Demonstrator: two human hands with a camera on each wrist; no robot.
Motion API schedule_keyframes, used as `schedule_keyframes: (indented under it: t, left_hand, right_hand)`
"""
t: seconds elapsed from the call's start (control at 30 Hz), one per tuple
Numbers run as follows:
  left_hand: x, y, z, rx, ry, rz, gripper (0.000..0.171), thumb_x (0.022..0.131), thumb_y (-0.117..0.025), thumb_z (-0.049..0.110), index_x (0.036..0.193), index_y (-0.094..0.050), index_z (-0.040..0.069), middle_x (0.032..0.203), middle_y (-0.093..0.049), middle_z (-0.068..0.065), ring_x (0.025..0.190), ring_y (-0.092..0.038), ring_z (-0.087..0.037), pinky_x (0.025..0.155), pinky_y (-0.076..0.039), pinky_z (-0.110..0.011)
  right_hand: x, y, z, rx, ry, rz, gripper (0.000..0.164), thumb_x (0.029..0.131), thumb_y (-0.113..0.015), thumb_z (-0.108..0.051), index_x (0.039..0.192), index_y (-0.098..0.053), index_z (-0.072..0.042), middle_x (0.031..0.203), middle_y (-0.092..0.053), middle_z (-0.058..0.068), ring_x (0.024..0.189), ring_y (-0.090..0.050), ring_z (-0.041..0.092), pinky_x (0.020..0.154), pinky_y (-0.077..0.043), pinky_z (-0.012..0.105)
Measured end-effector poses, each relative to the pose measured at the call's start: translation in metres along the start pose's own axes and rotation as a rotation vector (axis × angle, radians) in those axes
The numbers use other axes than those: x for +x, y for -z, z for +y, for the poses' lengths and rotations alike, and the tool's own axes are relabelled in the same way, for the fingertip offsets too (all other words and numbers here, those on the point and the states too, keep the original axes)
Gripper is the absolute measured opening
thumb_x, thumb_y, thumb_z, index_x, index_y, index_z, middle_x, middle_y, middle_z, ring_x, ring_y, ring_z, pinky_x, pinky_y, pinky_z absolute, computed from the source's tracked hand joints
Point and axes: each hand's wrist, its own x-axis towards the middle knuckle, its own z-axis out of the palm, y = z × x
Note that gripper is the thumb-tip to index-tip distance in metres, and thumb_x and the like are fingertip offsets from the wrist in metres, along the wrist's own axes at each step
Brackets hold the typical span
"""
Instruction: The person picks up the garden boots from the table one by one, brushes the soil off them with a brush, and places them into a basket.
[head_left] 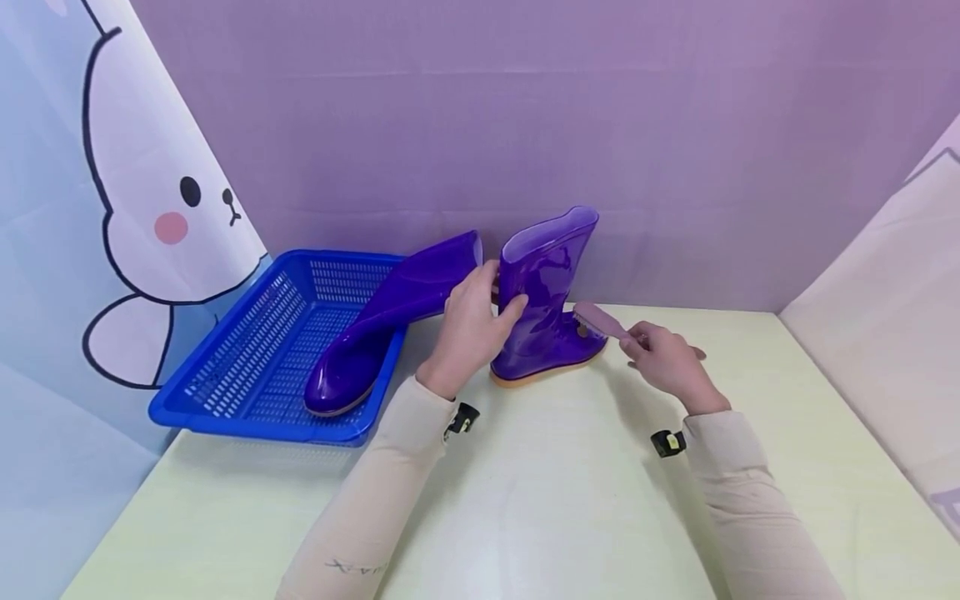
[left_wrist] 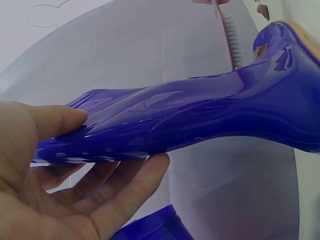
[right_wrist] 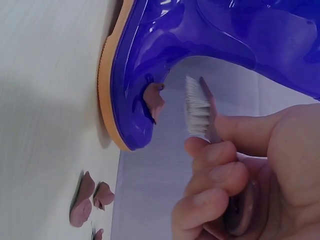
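A glossy purple rain boot [head_left: 542,321] with an orange sole stands upright on the table. My left hand [head_left: 471,325] grips its shaft near the top, thumb on one side and fingers on the other, as the left wrist view [left_wrist: 65,185] confirms. Between the fingers and thumb of my right hand [head_left: 669,367] is a pinkish brush [head_left: 597,320] with white bristles [right_wrist: 197,110]. It is held over the boot's toe. A brown lump [right_wrist: 153,101] sticks to the toe; in the right wrist view the bristles are a little apart from it.
Left of the boot is a blue plastic basket [head_left: 247,429], with a second purple boot [head_left: 420,287] leaning across its right rim. Several brown pieces [right_wrist: 82,200] lie on the pale table [head_left: 525,500] near the toe. A purple backdrop [head_left: 525,125] rises behind.
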Motion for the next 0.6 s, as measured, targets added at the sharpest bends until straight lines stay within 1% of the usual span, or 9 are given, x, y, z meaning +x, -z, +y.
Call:
schedule_keyframes:
  t: [0.07, 0.17, 0.2, 0.27, 0.33, 0.4, 0.43, 0.5, 0.6]
  left_hand:
    - [0.000, 0.000, 0.000, 0.006, -0.001, -0.003, 0.035, 0.098, -0.070, 0.025, 0.127, -0.058, 0.007, 0.115, -0.067, -0.008, 0.104, -0.066, -0.024, 0.089, -0.058, -0.040]
    - [0.000, 0.000, -0.001, 0.013, -0.007, -0.001, 0.036, 0.098, -0.069, 0.025, 0.127, -0.058, 0.007, 0.114, -0.067, -0.009, 0.104, -0.066, -0.024, 0.089, -0.058, -0.040]
    - [0.001, 0.000, -0.002, 0.017, -0.009, 0.000, 0.036, 0.098, -0.069, 0.025, 0.127, -0.058, 0.006, 0.114, -0.067, -0.009, 0.104, -0.066, -0.024, 0.089, -0.058, -0.040]
    - [0.001, 0.000, -0.003, 0.022, -0.010, 0.002, 0.036, 0.098, -0.069, 0.025, 0.127, -0.058, 0.006, 0.114, -0.067, -0.009, 0.104, -0.066, -0.024, 0.088, -0.058, -0.040]
    - [0.000, 0.000, -0.003, 0.025, -0.005, -0.001, 0.036, 0.099, -0.069, 0.025, 0.127, -0.058, 0.006, 0.114, -0.067, -0.009, 0.104, -0.066, -0.024, 0.088, -0.058, -0.040]
    - [0.000, 0.000, -0.003, 0.026, -0.001, -0.006, 0.036, 0.099, -0.069, 0.025, 0.128, -0.058, 0.006, 0.114, -0.067, -0.008, 0.105, -0.066, -0.025, 0.088, -0.058, -0.040]
    - [0.000, 0.000, -0.003, 0.027, 0.002, -0.008, 0.037, 0.099, -0.069, 0.026, 0.128, -0.057, 0.007, 0.114, -0.066, -0.008, 0.105, -0.066, -0.025, 0.089, -0.058, -0.040]
    - [0.000, 0.000, -0.002, 0.029, 0.006, -0.012, 0.037, 0.099, -0.069, 0.026, 0.128, -0.057, 0.007, 0.115, -0.066, -0.008, 0.105, -0.066, -0.025, 0.089, -0.058, -0.040]
    - [0.000, -0.001, -0.002, 0.035, 0.006, -0.011, 0.037, 0.099, -0.069, 0.026, 0.128, -0.057, 0.007, 0.115, -0.066, -0.008, 0.104, -0.066, -0.024, 0.089, -0.058, -0.040]
  right_hand:
    - [0.002, -0.002, 0.000, -0.001, -0.005, 0.004, 0.032, 0.108, -0.048, -0.027, 0.120, -0.063, -0.001, 0.102, -0.076, 0.021, 0.091, -0.075, 0.036, 0.097, -0.022, 0.085]
    - [0.008, -0.005, 0.003, -0.015, -0.012, 0.013, 0.034, 0.109, -0.046, -0.028, 0.121, -0.062, -0.001, 0.097, -0.076, 0.021, 0.082, -0.073, 0.032, 0.096, -0.020, 0.088]
    - [0.011, -0.007, 0.004, -0.016, -0.013, 0.015, 0.035, 0.109, -0.045, -0.029, 0.122, -0.061, -0.001, 0.096, -0.076, 0.021, 0.080, -0.072, 0.030, 0.097, -0.023, 0.087]
    - [0.016, -0.011, 0.008, -0.019, -0.016, 0.018, 0.037, 0.109, -0.043, -0.031, 0.123, -0.059, 0.000, 0.093, -0.076, 0.019, 0.076, -0.070, 0.026, 0.097, -0.031, 0.081]
    - [0.020, -0.015, 0.013, -0.016, -0.018, 0.019, 0.039, 0.110, -0.042, -0.033, 0.125, -0.058, 0.000, 0.090, -0.075, 0.018, 0.072, -0.068, 0.023, 0.092, -0.041, 0.070]
    - [0.022, -0.017, 0.017, -0.012, -0.023, 0.026, 0.039, 0.110, -0.043, -0.034, 0.126, -0.057, -0.001, 0.088, -0.074, 0.016, 0.070, -0.066, 0.020, 0.088, -0.044, 0.064]
    - [0.023, -0.018, 0.019, -0.008, -0.026, 0.031, 0.039, 0.109, -0.043, -0.034, 0.126, -0.057, -0.001, 0.088, -0.074, 0.016, 0.069, -0.065, 0.020, 0.087, -0.044, 0.063]
    - [0.023, -0.019, 0.023, -0.007, -0.028, 0.044, 0.037, 0.109, -0.045, -0.033, 0.125, -0.058, -0.002, 0.088, -0.074, 0.017, 0.068, -0.064, 0.020, 0.092, -0.040, 0.070]
    - [0.023, -0.019, 0.028, -0.017, -0.033, 0.059, 0.035, 0.108, -0.047, -0.032, 0.123, -0.059, -0.003, 0.087, -0.074, 0.017, 0.068, -0.064, 0.022, 0.095, -0.031, 0.080]
